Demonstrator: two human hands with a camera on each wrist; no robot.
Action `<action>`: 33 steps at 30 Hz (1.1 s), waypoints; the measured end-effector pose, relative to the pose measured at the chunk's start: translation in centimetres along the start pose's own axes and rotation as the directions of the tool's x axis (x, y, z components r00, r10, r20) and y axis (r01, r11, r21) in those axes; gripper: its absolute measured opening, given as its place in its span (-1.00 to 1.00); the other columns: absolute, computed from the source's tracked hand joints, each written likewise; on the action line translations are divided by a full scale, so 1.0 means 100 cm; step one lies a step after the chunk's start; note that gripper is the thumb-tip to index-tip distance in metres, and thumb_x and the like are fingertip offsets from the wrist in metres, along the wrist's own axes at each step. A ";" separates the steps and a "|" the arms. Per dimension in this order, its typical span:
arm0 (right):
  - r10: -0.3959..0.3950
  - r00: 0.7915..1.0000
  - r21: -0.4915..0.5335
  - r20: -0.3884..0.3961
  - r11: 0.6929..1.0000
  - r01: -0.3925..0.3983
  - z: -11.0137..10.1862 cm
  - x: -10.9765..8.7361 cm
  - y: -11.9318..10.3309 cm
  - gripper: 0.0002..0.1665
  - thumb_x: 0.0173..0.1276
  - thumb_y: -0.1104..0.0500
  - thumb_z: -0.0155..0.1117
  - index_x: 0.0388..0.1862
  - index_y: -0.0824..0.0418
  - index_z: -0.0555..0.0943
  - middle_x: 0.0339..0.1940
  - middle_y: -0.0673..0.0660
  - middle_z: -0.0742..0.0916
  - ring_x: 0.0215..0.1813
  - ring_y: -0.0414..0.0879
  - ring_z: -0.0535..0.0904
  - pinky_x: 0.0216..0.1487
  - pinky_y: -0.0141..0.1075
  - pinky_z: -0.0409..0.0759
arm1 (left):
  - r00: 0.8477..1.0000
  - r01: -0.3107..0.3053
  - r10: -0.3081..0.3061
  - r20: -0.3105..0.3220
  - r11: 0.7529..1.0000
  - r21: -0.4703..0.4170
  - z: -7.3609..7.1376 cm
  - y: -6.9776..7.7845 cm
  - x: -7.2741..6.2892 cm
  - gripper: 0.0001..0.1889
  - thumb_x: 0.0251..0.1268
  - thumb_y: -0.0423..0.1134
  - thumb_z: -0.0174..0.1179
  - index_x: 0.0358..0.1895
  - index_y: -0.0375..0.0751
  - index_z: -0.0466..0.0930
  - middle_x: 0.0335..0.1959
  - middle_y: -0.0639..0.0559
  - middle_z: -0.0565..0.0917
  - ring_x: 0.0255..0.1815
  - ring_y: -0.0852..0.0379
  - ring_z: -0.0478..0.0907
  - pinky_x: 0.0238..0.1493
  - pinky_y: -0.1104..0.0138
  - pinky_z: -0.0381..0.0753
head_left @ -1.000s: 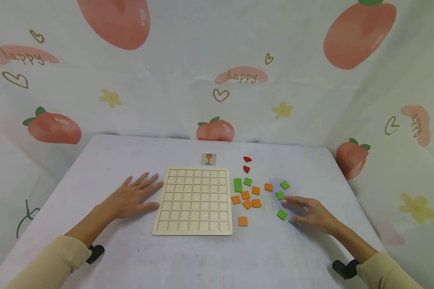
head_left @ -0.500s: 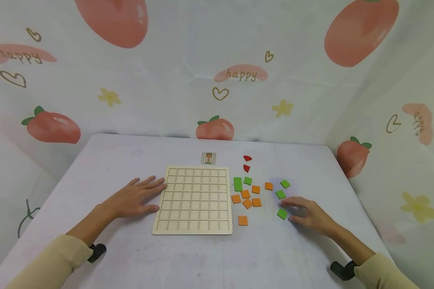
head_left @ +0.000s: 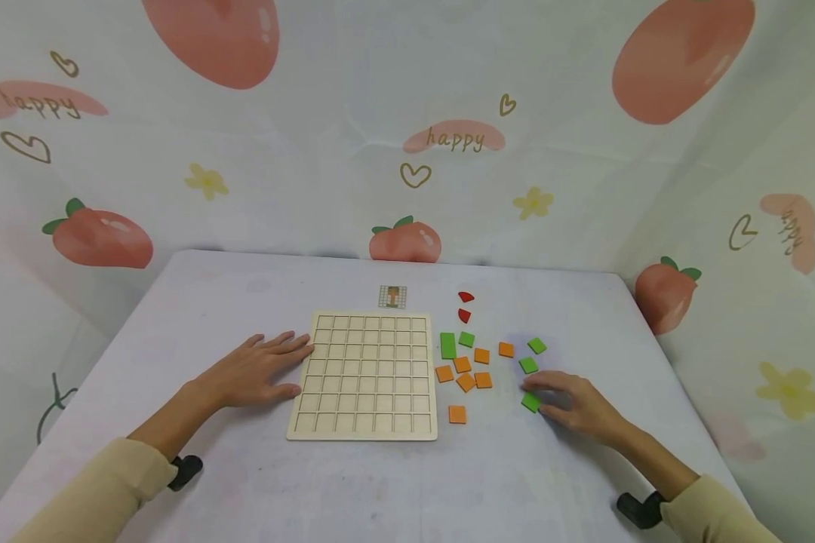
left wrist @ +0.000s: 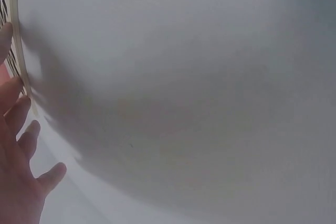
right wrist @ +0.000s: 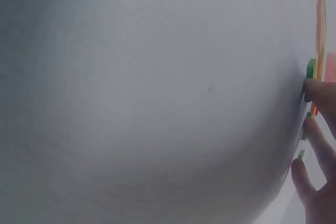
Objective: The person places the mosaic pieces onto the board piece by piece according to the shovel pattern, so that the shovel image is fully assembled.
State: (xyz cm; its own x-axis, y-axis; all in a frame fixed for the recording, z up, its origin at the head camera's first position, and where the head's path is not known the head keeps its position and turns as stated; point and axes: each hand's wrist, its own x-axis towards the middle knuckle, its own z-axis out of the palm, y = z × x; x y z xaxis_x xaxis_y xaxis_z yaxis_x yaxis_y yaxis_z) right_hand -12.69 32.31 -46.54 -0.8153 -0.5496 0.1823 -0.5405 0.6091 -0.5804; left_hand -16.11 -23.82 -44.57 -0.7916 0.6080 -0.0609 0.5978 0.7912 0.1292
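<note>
fingers (head_left: 553,379) of the right hand (head_left: 580,406) bracket a bright green, thin square tile (head_left: 530,402) — whether pinched, i cannot tell.
the tile is on the white surface (head_left: 380,490), well right of the pale wooden grid board (head_left: 362,437), at whose left edge the left hand (head_left: 250,375) rests, fingers extended. likely light, stiff, slightly slick and hardly fragile — best taken by two opposite edges, being so low. it looks crisp-cornered, plain and evenly coloured, its right side partly hidden by the thumb.
</note>
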 end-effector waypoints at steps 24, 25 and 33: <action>0.014 0.992 -0.122 -0.125 0.992 -0.029 0.014 0.012 -0.003 -0.52 0.01 0.40 0.58 -0.03 0.24 0.72 -0.12 -0.01 0.79 -0.06 -0.08 0.70 -0.01 -0.22 0.65 | 1.000 -0.015 0.015 -0.013 1.000 -0.008 -0.004 0.005 0.002 -0.26 0.36 0.22 0.12 0.46 -0.20 0.36 0.47 -0.11 0.38 0.43 -0.22 0.33 0.23 -0.24 0.35; 0.009 0.991 -0.115 -0.130 0.993 -0.024 0.015 0.013 -0.004 -0.53 0.01 0.39 0.58 -0.03 0.24 0.72 -0.12 -0.01 0.79 -0.06 -0.08 0.70 -0.01 -0.26 0.64 | 1.000 -0.015 0.015 -0.013 1.000 -0.007 -0.004 0.004 0.002 -0.26 0.36 0.22 0.12 0.46 -0.19 0.36 0.47 -0.10 0.38 0.43 -0.22 0.33 0.23 -0.24 0.35; -0.038 0.991 -0.051 -0.128 0.998 0.032 0.021 0.027 -0.018 -0.55 0.03 0.34 0.59 -0.04 0.27 0.72 -0.12 0.00 0.80 -0.06 -0.12 0.71 0.03 -0.36 0.61 | 1.000 -0.013 0.014 -0.012 1.000 0.008 -0.004 0.004 0.002 -0.26 0.35 0.21 0.14 0.45 -0.18 0.37 0.46 -0.09 0.38 0.44 -0.21 0.33 0.23 -0.25 0.35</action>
State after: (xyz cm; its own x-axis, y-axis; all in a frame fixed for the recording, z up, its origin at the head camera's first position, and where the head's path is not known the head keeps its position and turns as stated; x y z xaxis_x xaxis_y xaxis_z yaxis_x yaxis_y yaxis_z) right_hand -13.47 28.56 -46.71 -0.8141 -0.4948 0.3041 -0.5759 0.6197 -0.5332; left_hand -16.08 -23.36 -44.13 -0.7848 0.6179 -0.0475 0.6095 0.7834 0.1217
